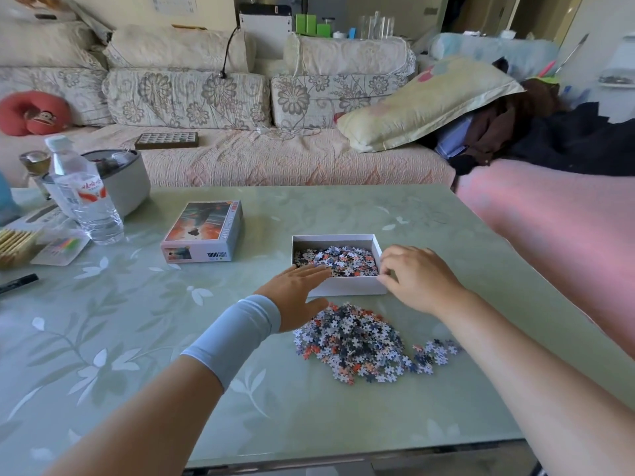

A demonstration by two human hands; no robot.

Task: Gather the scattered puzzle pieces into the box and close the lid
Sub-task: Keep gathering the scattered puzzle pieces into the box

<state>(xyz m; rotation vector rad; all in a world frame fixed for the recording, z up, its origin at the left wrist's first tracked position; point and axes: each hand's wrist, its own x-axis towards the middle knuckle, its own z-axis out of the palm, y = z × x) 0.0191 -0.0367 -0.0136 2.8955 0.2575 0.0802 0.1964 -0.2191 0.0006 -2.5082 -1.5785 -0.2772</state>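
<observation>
A white open box (pixel 347 286) sits mid-table, partly filled with puzzle pieces (pixel 340 261). A large loose heap of puzzle pieces (pixel 357 341) lies on the table just in front of it, trailing off to the right. The printed lid (pixel 202 231) rests apart, to the box's left. My left hand (pixel 295 293), fingers flat and apart, reaches over the box's near left corner. My right hand (pixel 417 278) curls at the box's near right corner, fingertips touching the rim; whether it pinches pieces is hidden.
The green floral table (pixel 171 338) carries a water bottle (pixel 80 190), a grey pot (pixel 120 180), a marker (pixel 19 281) and packets at the left edge. A sofa with cushions and a pillow runs behind; a pink blanket lies to the right.
</observation>
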